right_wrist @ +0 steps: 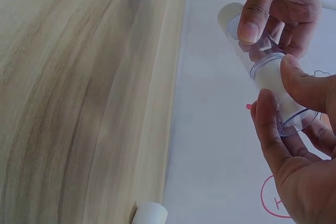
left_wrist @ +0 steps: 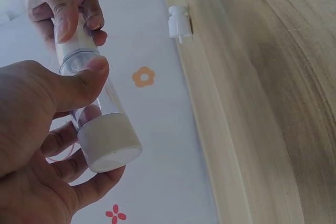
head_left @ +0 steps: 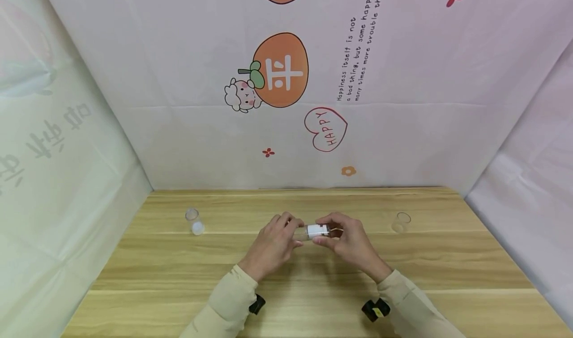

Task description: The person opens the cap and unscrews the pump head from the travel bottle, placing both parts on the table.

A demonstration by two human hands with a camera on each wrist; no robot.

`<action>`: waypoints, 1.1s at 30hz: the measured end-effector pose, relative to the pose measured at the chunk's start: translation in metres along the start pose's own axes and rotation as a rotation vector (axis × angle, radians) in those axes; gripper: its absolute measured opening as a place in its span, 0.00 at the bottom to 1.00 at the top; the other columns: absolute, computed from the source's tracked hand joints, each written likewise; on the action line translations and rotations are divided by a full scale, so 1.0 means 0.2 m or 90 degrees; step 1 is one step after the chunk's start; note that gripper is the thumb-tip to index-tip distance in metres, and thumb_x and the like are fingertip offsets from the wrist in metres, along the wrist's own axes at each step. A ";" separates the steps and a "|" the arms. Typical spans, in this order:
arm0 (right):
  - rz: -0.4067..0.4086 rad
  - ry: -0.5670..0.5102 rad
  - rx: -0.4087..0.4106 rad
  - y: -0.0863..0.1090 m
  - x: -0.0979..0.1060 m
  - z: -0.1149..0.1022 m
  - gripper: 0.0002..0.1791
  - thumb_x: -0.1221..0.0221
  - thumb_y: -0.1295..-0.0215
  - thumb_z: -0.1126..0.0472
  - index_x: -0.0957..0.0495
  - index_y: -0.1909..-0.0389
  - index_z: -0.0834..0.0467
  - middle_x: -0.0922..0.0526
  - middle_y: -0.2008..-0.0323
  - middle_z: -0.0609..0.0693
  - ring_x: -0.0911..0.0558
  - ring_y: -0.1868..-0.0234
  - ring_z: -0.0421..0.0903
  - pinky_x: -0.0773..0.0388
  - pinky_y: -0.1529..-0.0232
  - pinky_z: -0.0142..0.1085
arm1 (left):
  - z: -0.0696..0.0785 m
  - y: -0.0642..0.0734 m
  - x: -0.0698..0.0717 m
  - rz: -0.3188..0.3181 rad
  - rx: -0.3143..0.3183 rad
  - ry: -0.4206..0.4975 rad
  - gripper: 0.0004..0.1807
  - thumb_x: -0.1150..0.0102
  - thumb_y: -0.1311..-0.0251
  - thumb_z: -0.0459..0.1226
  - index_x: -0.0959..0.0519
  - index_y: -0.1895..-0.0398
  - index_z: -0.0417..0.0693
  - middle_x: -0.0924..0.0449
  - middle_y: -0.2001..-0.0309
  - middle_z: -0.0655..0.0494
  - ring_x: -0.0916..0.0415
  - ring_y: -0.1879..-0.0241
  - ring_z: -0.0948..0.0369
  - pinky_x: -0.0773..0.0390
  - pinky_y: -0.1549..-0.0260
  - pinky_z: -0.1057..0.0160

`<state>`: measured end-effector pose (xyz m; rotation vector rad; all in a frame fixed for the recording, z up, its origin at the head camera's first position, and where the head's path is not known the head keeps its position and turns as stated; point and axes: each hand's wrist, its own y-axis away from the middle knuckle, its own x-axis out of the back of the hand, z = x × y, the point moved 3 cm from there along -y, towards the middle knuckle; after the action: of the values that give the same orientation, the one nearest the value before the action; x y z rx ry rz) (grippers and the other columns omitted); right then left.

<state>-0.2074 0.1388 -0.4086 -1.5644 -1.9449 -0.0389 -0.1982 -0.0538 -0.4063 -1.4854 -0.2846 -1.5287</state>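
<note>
Between my two hands, over the wooden table, is a clear cylindrical bottle with a white section. My left hand grips its clear body. In the left wrist view the left thumb lies across the transparent wall, with fingers under the white base. My right hand holds the other end. In the right wrist view its thumb and fingers pinch the white inner part, which has a clear rim at its lower end. The bottle lies nearly level in the head view.
A small clear container with a white bottom stands at the left of the table. A clear cup-like piece is on the right. White fabric walls enclose the back and sides. A white nozzle-like part shows in the left wrist view.
</note>
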 end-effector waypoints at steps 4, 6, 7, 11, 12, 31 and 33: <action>-0.001 -0.013 -0.006 0.00 0.01 -0.01 0.16 0.26 0.47 0.70 0.16 0.56 0.62 0.14 0.58 0.54 0.15 0.63 0.49 0.16 0.61 0.35 | 0.00 0.00 0.01 -0.001 -0.005 0.005 0.21 0.26 0.42 0.38 0.21 0.47 0.46 0.24 0.55 0.55 0.26 0.61 0.59 0.21 0.65 0.63; -0.006 -0.018 -0.013 0.00 0.02 -0.01 0.17 0.26 0.47 0.71 0.16 0.56 0.62 0.14 0.58 0.54 0.15 0.63 0.48 0.16 0.61 0.35 | 0.00 0.00 0.01 -0.003 -0.009 0.008 0.21 0.26 0.42 0.38 0.21 0.47 0.46 0.24 0.55 0.55 0.26 0.60 0.59 0.21 0.65 0.64; -0.009 -0.020 -0.017 0.00 0.02 -0.01 0.17 0.26 0.47 0.71 0.16 0.56 0.62 0.14 0.58 0.53 0.15 0.63 0.48 0.16 0.61 0.35 | 0.00 0.00 0.01 -0.005 -0.011 0.009 0.21 0.26 0.42 0.38 0.21 0.47 0.46 0.24 0.55 0.55 0.26 0.60 0.59 0.21 0.65 0.64; -0.025 -0.017 -0.019 0.00 0.03 -0.02 0.17 0.26 0.46 0.70 0.16 0.55 0.64 0.14 0.59 0.54 0.16 0.63 0.46 0.16 0.60 0.35 | 0.00 0.00 0.02 -0.012 -0.016 0.018 0.21 0.26 0.42 0.37 0.21 0.47 0.46 0.23 0.54 0.54 0.26 0.60 0.59 0.21 0.65 0.64; -0.028 -0.011 -0.016 0.00 0.03 -0.02 0.16 0.26 0.45 0.70 0.16 0.54 0.65 0.15 0.59 0.54 0.16 0.63 0.46 0.16 0.60 0.35 | 0.00 0.00 0.02 -0.014 -0.016 0.020 0.21 0.26 0.42 0.37 0.21 0.47 0.45 0.23 0.54 0.54 0.25 0.59 0.59 0.22 0.65 0.64; -0.015 0.050 0.045 0.01 0.03 -0.05 0.17 0.26 0.46 0.71 0.18 0.55 0.65 0.17 0.59 0.53 0.17 0.62 0.47 0.16 0.59 0.37 | -0.01 0.00 0.00 -0.034 0.006 0.078 0.21 0.29 0.39 0.39 0.21 0.45 0.43 0.23 0.55 0.51 0.28 0.61 0.61 0.23 0.63 0.63; -0.014 0.038 0.050 0.01 0.04 -0.05 0.18 0.27 0.46 0.72 0.18 0.54 0.65 0.17 0.58 0.54 0.16 0.61 0.48 0.16 0.58 0.37 | -0.01 0.00 0.00 -0.036 0.009 0.085 0.21 0.29 0.39 0.39 0.21 0.45 0.43 0.23 0.55 0.51 0.28 0.62 0.61 0.23 0.64 0.64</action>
<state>-0.2025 0.1419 -0.3979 -1.4748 -1.8937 -0.0180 -0.1989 -0.0551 -0.4060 -1.3675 -0.2598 -1.6594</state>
